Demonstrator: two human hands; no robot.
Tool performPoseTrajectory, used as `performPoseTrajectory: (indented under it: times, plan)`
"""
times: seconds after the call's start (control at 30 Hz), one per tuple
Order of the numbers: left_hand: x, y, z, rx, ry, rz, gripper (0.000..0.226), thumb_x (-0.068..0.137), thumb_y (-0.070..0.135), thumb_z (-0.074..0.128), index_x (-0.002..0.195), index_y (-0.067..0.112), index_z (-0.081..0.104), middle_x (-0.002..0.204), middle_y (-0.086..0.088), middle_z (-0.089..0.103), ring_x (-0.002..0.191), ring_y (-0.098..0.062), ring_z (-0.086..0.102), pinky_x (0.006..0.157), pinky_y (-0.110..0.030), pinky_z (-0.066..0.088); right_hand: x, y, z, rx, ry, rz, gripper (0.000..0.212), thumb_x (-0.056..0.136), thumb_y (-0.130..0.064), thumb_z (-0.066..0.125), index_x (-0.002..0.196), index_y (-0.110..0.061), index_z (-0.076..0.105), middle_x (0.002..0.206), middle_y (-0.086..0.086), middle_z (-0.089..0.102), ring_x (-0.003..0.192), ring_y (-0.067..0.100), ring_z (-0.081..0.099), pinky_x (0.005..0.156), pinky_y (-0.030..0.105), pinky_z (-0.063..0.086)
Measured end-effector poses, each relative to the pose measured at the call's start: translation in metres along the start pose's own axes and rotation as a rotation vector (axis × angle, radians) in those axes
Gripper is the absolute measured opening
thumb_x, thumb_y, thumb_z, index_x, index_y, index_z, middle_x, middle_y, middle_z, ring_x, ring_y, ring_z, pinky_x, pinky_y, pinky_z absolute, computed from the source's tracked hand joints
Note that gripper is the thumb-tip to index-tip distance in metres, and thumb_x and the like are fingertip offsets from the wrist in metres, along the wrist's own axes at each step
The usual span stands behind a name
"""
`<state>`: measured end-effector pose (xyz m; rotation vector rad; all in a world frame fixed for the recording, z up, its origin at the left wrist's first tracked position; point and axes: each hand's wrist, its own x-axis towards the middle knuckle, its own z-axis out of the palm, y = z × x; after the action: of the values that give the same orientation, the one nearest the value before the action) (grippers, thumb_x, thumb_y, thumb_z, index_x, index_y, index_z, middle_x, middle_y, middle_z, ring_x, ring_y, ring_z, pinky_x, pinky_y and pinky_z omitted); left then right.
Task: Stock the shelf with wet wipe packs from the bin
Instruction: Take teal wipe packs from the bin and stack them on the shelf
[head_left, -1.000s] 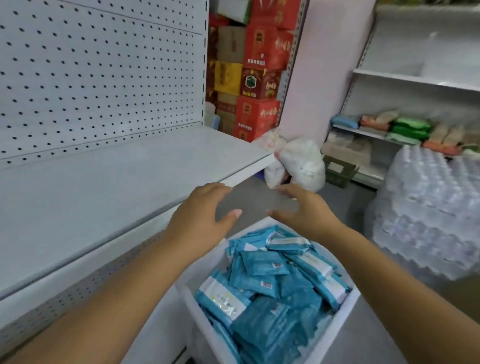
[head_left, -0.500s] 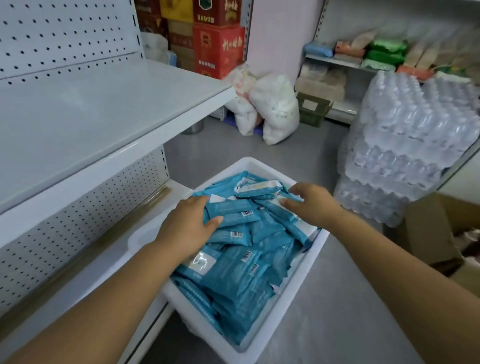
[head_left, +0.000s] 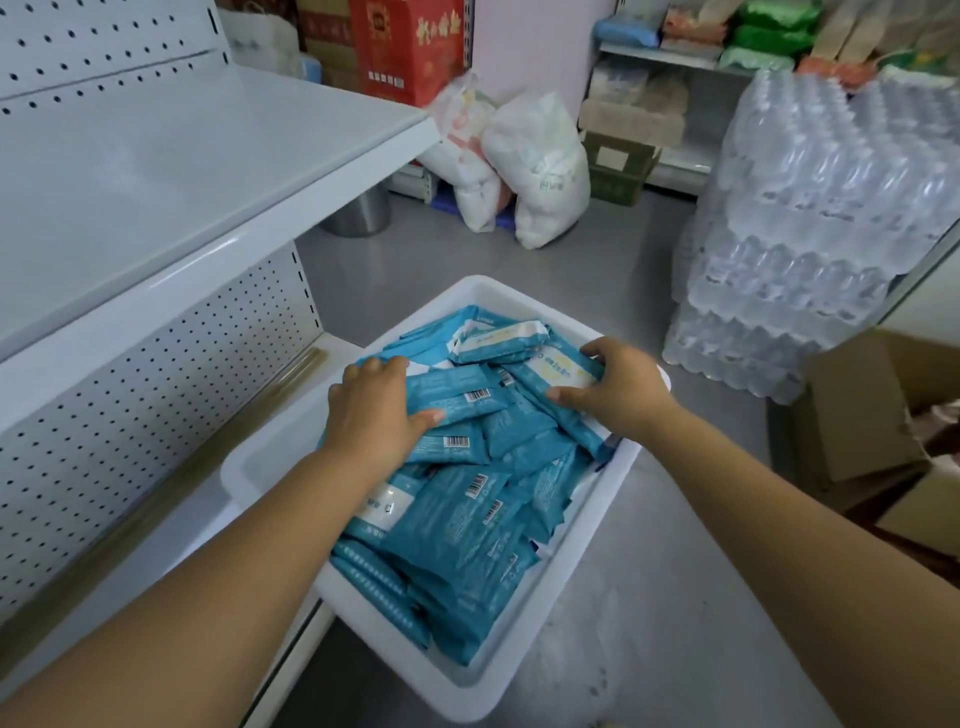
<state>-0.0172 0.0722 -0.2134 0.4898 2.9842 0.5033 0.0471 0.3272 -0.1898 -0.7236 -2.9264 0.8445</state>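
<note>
I am watching the left hand (head_left: 374, 415) curling its fingers round a pack (head_left: 460, 400) in the bin (head_left: 270, 460). The right hand (head_left: 621, 389) is gripping a second pack (head_left: 563, 366) close by.

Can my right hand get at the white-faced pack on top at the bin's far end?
Probably yes: the white-faced pack lies uncovered on top, close beside the right hand, though it grips another pack.

Only barcodes (head_left: 477, 396) on wet wipe packs (head_left: 457, 540); lettering unreadable.
</note>
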Motion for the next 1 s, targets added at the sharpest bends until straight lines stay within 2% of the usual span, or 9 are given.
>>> performPoseTrajectory:
  times: [0.1,0.2,0.3,0.43,0.57,0.7,0.77,0.87,1.0]
  plan:
    - [0.003,0.000,0.001,0.097,-0.067,-0.010,0.060,0.085,0.062,0.065,0.125,0.017,0.056,0.126,-0.008,0.050,0.121,-0.029,0.040,0.098,-0.043,0.038,0.001,0.001,-0.002,0.083,-0.001,0.043,0.055,0.070,-0.048,0.087,0.108,-0.015,0.064,0.098,-0.003,0.066,0.085,0.016,0.061,0.070,0.031,0.048]
    - [0.004,0.000,0.002,0.124,-0.082,-0.030,0.062,0.086,0.065,0.062,0.126,0.018,0.054,0.126,-0.008,0.042,0.122,-0.029,0.035,0.099,-0.043,0.035,0.002,0.005,-0.003,0.189,0.013,0.066,0.042,0.071,-0.043,0.088,0.096,-0.017,0.066,0.089,-0.003,0.069,0.078,0.014,0.065,0.067,0.033,0.055]
    - [0.004,0.001,0.002,0.093,-0.074,-0.045,0.070,0.081,0.065,0.067,0.132,0.020,0.051,0.130,-0.007,0.039,0.124,-0.027,0.033,0.101,-0.041,0.034,0.003,0.009,-0.003,0.299,0.045,0.090,0.041,0.073,-0.037,0.088,0.100,-0.016,0.065,0.095,-0.002,0.070,0.076,0.010,0.065,0.062,0.027,0.052]
    - [0.005,0.003,0.000,0.081,-0.105,-0.017,0.068,0.079,0.063,0.071,0.126,0.018,0.051,0.132,-0.002,0.046,0.126,-0.025,0.036,0.099,-0.042,0.034,0.002,0.009,-0.004,0.327,0.057,0.103,0.042,0.074,-0.036,0.088,0.103,-0.017,0.064,0.099,-0.001,0.071,0.084,0.018,0.070,0.077,0.041,0.061]
    - [0.003,0.007,-0.006,0.057,-0.087,0.003,0.061,0.075,0.059,0.078,0.115,0.020,0.052,0.123,-0.001,0.054,0.118,-0.023,0.043,0.092,-0.040,0.034,-0.003,0.006,-0.003,0.368,0.089,0.094,0.041,0.076,-0.034,0.087,0.105,-0.015,0.066,0.101,0.000,0.071,0.085,0.017,0.069,0.079,0.039,0.060]
    - [-0.001,0.010,-0.011,0.141,-0.005,-0.006,0.085,0.069,0.058,0.083,0.134,0.018,0.048,0.131,-0.006,0.048,0.123,-0.027,0.039,0.098,-0.041,0.037,-0.007,0.005,-0.003,0.455,0.164,0.094,0.039,0.074,-0.034,0.087,0.104,-0.016,0.067,0.100,-0.001,0.071,0.088,0.020,0.069,0.081,0.044,0.060]
    - [-0.004,0.010,-0.012,0.140,0.026,0.000,0.087,0.070,0.057,0.083,0.139,0.017,0.049,0.130,-0.006,0.047,0.122,-0.027,0.038,0.100,-0.039,0.038,-0.009,0.004,-0.005,0.567,0.177,0.115,0.039,0.075,-0.029,0.088,0.104,-0.014,0.067,0.099,0.002,0.071,0.088,0.022,0.071,0.079,0.042,0.061]
    - [-0.009,0.006,-0.012,-0.066,0.052,-0.007,0.071,0.073,0.044,0.086,0.133,0.017,0.058,0.122,-0.005,0.053,0.116,-0.025,0.046,0.093,-0.034,0.041,-0.015,0.000,-0.011,0.699,0.197,0.131,0.037,0.075,-0.024,0.089,0.101,-0.011,0.067,0.096,0.005,0.072,0.084,0.020,0.073,0.076,0.038,0.062]
    - [-0.018,0.003,-0.021,-0.462,0.083,-0.088,0.024,0.080,0.024,0.084,0.097,0.019,0.067,0.092,0.004,0.064,0.085,-0.017,0.060,0.064,-0.024,0.040,-0.022,-0.010,-0.016,0.811,0.270,0.129,0.034,0.079,-0.033,0.085,0.091,-0.005,0.069,0.089,0.014,0.073,0.080,0.030,0.073,0.069,0.041,0.063]
